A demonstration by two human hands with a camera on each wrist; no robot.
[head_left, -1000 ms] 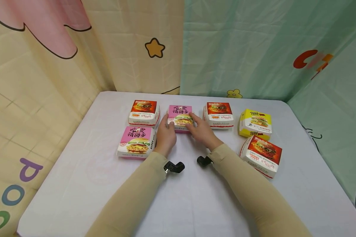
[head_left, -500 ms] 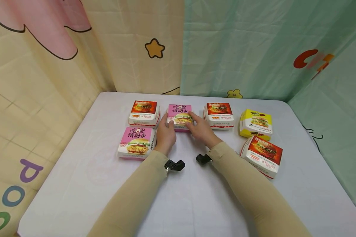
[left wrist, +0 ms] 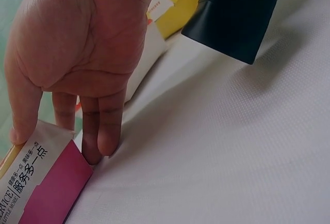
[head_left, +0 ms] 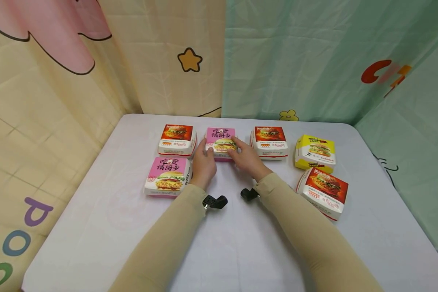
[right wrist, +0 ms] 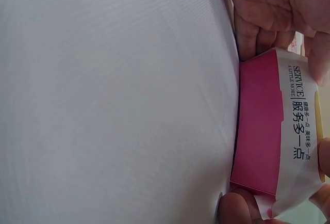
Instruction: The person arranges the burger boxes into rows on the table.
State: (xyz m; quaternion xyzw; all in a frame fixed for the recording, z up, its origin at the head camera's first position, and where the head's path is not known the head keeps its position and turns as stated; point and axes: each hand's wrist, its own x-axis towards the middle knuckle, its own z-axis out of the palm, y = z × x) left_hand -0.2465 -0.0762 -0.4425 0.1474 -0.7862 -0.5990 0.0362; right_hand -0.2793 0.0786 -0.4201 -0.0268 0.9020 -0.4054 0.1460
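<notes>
Pink box, far row: I see the pink box (head_left: 220, 138) apparently flat on the white table (head_left: 226, 247), between the left red box (head_left: 177, 140) and the middle red box (head_left: 269, 142), apart from both

Left hand: I read the left hand (head_left: 204, 167) as gripping the box's left side, thumb at the near corner, fingers in the gap

Right hand: the right hand (head_left: 251, 162) grips the opposite side, thumb near the front edge, fingers along the flank

Lie of the box: straight ahead of both wrists, its front facing the person; the top looks nearly square, so I make out no long axis, and with both hands touching, neither is nearer

Gaps, in my judgement: any sideways shift turns on those two narrow spaces, where the fingers stand beside the red boxes

Outer boxes: the second pink box (head_left: 168, 177) lies just left of the left hand; the yellow box (head_left: 315, 152) stands at right, behind an angled red box (head_left: 323, 192) beside the right sleeve (head_left: 306, 231)
</notes>
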